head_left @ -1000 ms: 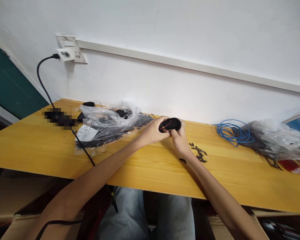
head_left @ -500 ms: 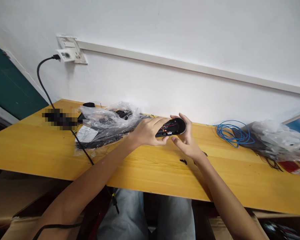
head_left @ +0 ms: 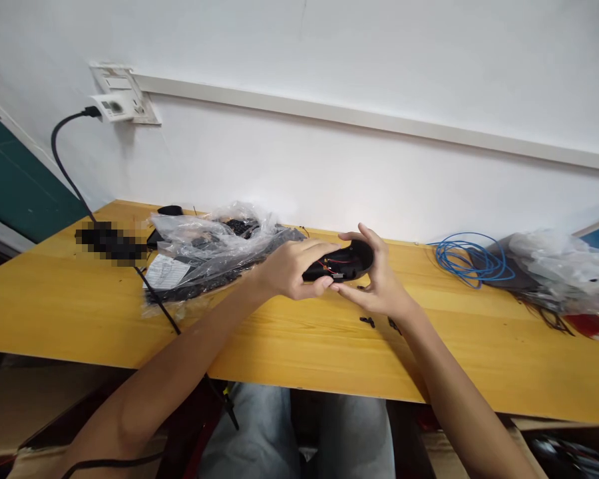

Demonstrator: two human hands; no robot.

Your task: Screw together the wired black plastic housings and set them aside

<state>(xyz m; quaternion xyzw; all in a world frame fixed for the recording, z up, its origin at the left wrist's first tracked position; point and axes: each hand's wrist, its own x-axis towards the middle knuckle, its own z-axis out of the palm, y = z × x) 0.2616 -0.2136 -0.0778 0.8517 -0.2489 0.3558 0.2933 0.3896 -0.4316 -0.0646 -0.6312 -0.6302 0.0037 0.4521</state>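
At the upper left of the frame, you see a socket plate [head_left: 117,82] on the white wall [head_left: 329,46], a white adapter [head_left: 116,106] plugged in. From it a black cable [head_left: 54,141] curves down to a pixelated dark item [head_left: 112,243] on your table [head_left: 279,346]. Pale trunking [head_left: 329,115] slopes down from the plate towards the right edge. At the right, you have a loose blue coil of cable [head_left: 442,258] beside a heap of pale plastic bags [head_left: 554,256], with something red [head_left: 586,326] just below. A green panel [head_left: 14,179] fills the left edge.
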